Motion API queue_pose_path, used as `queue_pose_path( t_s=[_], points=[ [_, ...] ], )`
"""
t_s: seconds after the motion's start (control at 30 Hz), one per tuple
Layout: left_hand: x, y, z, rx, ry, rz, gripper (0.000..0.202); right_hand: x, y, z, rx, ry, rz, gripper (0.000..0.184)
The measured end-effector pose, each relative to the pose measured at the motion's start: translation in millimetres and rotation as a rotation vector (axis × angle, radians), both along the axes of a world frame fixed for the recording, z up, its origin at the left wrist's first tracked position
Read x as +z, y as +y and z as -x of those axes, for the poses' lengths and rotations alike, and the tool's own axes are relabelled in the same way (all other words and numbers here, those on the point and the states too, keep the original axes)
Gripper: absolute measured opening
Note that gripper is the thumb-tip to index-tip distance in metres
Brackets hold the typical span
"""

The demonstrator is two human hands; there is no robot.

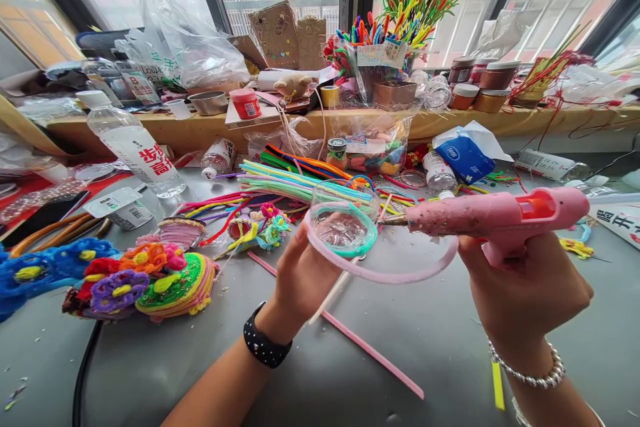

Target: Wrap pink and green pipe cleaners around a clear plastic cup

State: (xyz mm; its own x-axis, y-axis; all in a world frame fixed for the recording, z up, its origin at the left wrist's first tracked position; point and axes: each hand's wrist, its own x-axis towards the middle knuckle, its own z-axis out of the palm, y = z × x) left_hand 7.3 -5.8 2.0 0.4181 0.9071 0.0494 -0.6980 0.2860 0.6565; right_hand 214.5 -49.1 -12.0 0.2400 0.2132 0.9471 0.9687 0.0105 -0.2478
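Clutching clear teal-rimmed plastic cup [343, 227] and pink pipe-cleaner loop [395, 275] in left hand [300, 280], above grey bench [425, 347]; gripping pink glue gun [500, 213] in right hand [525, 287], nozzle near rim. Might scorch left hand or melt cup if held too close.

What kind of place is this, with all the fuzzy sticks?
Probably a craft workbench: the right hand holds a pink glue gun, bundles of pipe cleaners lie on the table, and finished fuzzy flowers sit at the left.
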Motion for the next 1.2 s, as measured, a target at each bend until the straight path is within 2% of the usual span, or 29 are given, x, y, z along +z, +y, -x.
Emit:
queue_pose_path(
  t_s=[0.3, 0.53, 1.2],
  points=[
    [0.1, -0.5, -0.5, -0.088, -0.066, 0.006, 0.048, 1.7, -2.2, 5.5, 0.001, 0.036, 0.045, 0.035],
    [-0.7, -1.8, -0.4, -0.099, -0.103, 0.048, 0.051, -1.2, -3.5, 8.7, 0.000, 0.116, 0.111, 0.031],
    [0.4, -1.2, 0.1, -0.075, -0.098, 0.069, 0.050, -0.7, -4.9, 9.1, 0.007, 0.082, 0.128, 0.035]
  ],
)
